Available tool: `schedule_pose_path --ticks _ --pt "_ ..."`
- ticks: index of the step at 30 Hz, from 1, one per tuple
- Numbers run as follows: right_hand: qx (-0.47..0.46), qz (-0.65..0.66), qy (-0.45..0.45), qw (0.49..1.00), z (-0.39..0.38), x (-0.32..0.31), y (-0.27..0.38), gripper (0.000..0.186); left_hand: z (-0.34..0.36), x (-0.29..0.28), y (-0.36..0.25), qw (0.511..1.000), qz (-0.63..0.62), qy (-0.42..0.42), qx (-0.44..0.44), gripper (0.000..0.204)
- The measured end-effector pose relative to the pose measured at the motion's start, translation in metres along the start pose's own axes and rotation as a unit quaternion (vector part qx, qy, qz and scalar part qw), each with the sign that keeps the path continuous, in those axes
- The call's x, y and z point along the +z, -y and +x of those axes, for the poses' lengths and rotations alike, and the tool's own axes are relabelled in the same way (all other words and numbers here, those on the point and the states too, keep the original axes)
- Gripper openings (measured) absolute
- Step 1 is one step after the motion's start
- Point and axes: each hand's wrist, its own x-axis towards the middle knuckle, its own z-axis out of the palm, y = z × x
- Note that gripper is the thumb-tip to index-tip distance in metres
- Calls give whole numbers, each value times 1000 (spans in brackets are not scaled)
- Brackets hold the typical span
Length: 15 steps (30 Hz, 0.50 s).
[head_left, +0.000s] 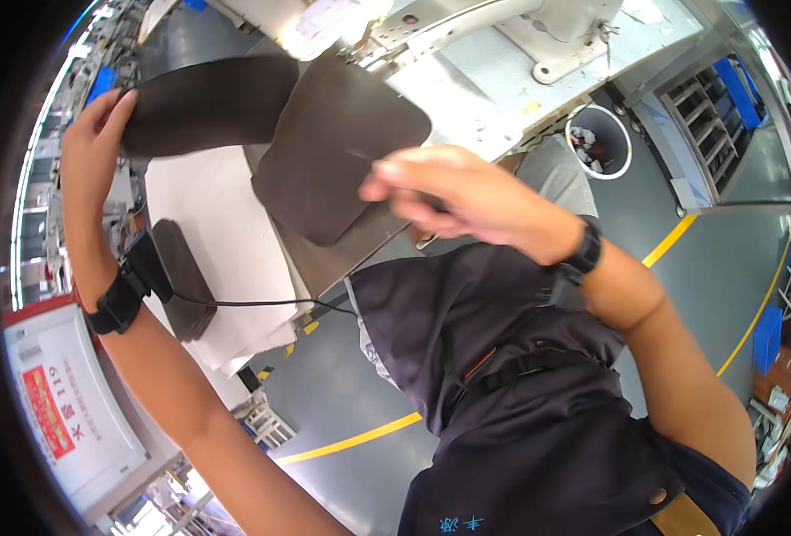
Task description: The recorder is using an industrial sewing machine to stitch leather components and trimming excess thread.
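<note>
Closest to the lens in the head view is the wearer's dark apron (512, 438), cut off by the lower edge, as is the left forearm (208, 438). The left hand (92, 143) has its fingers clamped on the left end of a long dark brown piece (203, 103); part of that grip is hidden behind the material. The piece's right end meets a broad brown panel (342, 147), and I cannot tell whether the two are joined or merely overlap. The panel lies on the table (489, 112), its top reaching under the head of a pale sewing machine (565, 36), where the needle area is hard to make out. The right hand (462, 192) is blurred beside the panel's right edge, fingers curled; whether they pinch anything cannot be told. White sheets (235, 201) carry smaller dark pieces (181, 277), partly covered by the black wrist device (123, 299) and crossed by a cable (262, 304). Blue lettering marks the apron near the lower edge; a red label with printed characters (47, 411) sits on a white cabinet (101, 438) at left.
</note>
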Motion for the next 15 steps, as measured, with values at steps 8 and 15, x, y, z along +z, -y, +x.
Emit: schedule_pose_path --ticks 8,15 --pt "43 -123 -218 967 -87 -66 -7 30 -144 6 86 829 -423 -185 -314 25" --pt "33 -141 -239 960 -88 -60 -27 24 -255 70 67 682 -538 -290 -402 27"
